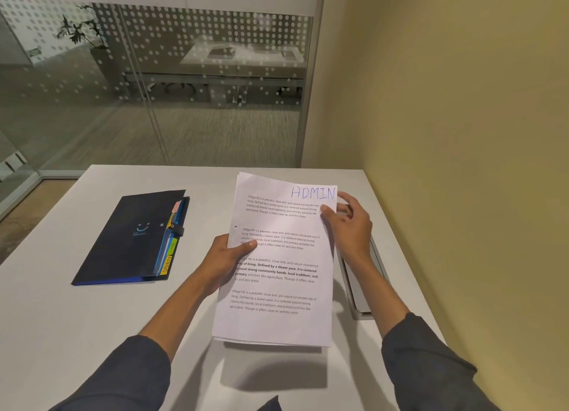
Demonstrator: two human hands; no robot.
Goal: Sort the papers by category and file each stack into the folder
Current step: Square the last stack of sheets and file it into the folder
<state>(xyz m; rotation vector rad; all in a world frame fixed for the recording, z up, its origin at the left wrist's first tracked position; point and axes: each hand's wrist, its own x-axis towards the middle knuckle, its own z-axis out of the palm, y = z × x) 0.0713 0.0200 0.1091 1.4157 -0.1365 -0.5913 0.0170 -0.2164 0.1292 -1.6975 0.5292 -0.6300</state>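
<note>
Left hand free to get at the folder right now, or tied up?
Probably not yet. The left hand grips the left edge of the paper stack; the right hand pinches its top corner. The folder lies closed, unobstructed on the table beside it.

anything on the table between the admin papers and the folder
Nothing visible does. The papers, held up by the left hand and right hand, are right of the folder, with bare table between. The folder's strap looks fastened, so it needs opening.
</note>
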